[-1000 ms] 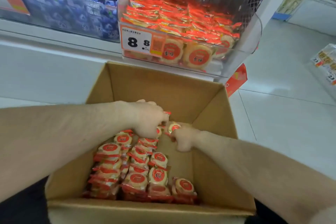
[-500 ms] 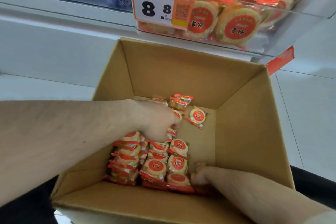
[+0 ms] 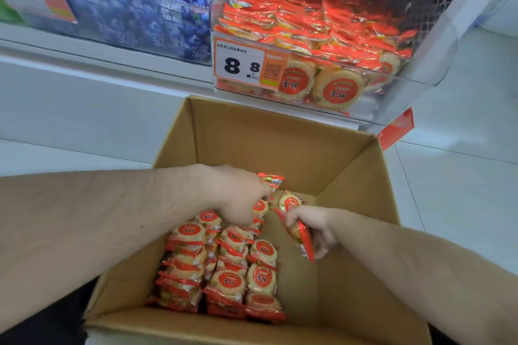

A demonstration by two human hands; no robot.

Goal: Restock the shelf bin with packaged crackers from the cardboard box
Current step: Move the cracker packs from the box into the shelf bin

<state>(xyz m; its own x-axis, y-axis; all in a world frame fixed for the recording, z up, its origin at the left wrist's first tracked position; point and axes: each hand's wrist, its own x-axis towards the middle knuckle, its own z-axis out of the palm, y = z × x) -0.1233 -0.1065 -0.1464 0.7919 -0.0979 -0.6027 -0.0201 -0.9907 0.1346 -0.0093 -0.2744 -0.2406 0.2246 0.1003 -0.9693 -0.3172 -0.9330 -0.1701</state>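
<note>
An open cardboard box stands on the floor below a clear shelf bin heaped with red-and-yellow cracker packs. Rows of the same packs fill the box's left half. My left hand reaches into the far part of the rows, fingers curled down round packs there. My right hand grips a cracker pack on edge over the box's bare right side. One loose pack lies just behind it.
A price label reading 8.8 is fixed to the bin's front. To the left a second clear bin holds blue pouches. White shelf base and pale floor tiles surround the box.
My right hand has moved from the box's near right corner up to the far middle, gripping a pack. The left hand stays on the far packs. The camera has tilted up, showing more of the bin.
</note>
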